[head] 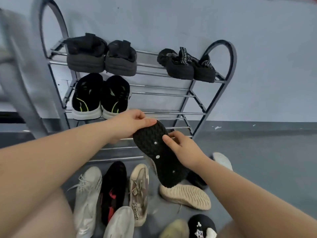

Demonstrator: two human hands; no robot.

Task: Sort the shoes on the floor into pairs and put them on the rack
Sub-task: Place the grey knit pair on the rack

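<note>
- The grey metal shoe rack with shiny bars [173, 93] stood against the wall in the upper middle of the frame. Three dark pairs sat on its top two shelves, and its lower shelves had room.
- A pile of loose shoes lay on the grey floor [257, 160] at the bottom of the frame. One was a long pale grey lace-up sneaker [87, 194], and one was a tan shoe lying sole up [186, 195].
- The black shoe with a bumpy rubber sole [158, 155] was in the middle of the frame, held up in front of the low shelves with its sole facing the camera.
- It looked light and a bit bendy, so holding both ends seemed best.
- The left hand [128, 124] pinched the toe end.
- The right hand [185, 150] held the shoe's side edge, fingers curled round it.
</note>
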